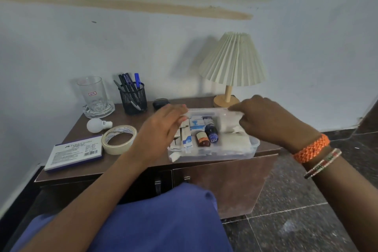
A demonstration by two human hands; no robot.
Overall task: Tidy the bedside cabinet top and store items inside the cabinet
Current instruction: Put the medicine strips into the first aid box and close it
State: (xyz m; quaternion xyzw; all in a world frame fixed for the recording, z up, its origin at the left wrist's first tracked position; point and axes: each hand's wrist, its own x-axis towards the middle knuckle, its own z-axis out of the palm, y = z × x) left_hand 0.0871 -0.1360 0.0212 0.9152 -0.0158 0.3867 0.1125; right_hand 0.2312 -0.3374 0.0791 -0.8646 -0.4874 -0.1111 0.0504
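A clear plastic box (254, 145) stands on the brown cabinet top (131, 161), right of centre. Inside it lie small medicine cartons (196, 125), a brown bottle (203, 139), a dark blue bottle (211, 132) and white cotton or gauze (235, 143). A clear lid (206, 111) is tilted over the box's far side. My left hand (161, 129) pinches the lid's left end and my right hand (270, 120) grips its right end. Loose on the top are a tape roll (119, 139), a white bulb (96, 125) and a flat white-and-blue box (74, 152).
At the back stand a glass mug (94, 96), a mesh pen holder (134, 98), a small dark case (160, 102) and a pleated lamp (233, 61). The right cabinet door (225, 186) swings outward below the box. My blue-clothed knee (163, 221) is in front of the cabinet.
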